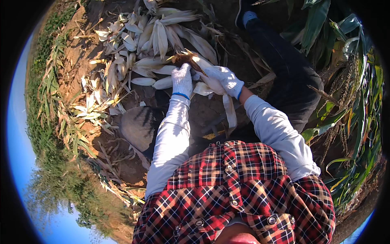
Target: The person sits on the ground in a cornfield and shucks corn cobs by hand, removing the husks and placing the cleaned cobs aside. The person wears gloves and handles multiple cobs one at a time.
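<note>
Both my hands wear white knit gloves with blue cuffs and meet on one ear of corn in front of my chest. My left hand grips its tip end, where a tuft of brown corn silk sticks out. Around the lower part of the ear, my right hand is closed. Pale husk leaves are partly parted along the ear, and a narrow strip of yellow shows between them. One long loose husk leaf hangs below my right hand. My fingers hide much of the ear.
Beyond my hands lies a heap of corn ears in pale husks. Dry husks litter the soil at left. My bent leg in dark trousers is at right, near green corn stalks. My other knee is at left.
</note>
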The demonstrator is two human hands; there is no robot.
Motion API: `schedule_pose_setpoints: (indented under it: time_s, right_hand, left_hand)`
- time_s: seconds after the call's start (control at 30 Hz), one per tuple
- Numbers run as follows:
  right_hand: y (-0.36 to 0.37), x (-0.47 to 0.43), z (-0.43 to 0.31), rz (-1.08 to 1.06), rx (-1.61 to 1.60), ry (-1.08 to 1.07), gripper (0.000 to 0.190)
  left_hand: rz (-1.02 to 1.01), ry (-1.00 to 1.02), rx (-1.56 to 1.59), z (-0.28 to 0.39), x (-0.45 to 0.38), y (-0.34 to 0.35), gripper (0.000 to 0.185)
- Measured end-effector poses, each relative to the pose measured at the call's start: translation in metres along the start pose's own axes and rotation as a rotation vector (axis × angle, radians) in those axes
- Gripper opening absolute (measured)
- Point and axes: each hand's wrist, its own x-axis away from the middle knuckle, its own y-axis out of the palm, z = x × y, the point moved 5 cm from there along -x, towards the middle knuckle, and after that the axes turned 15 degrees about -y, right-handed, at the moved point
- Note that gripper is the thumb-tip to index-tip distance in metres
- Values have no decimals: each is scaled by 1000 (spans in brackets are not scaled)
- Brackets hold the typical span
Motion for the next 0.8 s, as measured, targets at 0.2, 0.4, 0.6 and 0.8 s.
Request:
schedule_pose_setpoints:
  time_s: [0.2,0.4,0.6,0.8]
  right_hand:
    - [-3,0,0,24,-158,125,49]
    - [-10,-4,-4,1,493,17,61]
    - [6,7,-29,33,620,-202,65]
    - [-14,-6,-12,208,459,-155,73]
  left_hand:
    - [-83,369,-262,23,9,2,28]
    - [73,143,-403,24,-3,-10,26]
    - [157,849,-1287,-3,-2,-17,29]
    - [-618,-173,567,-25,-7,6,33]
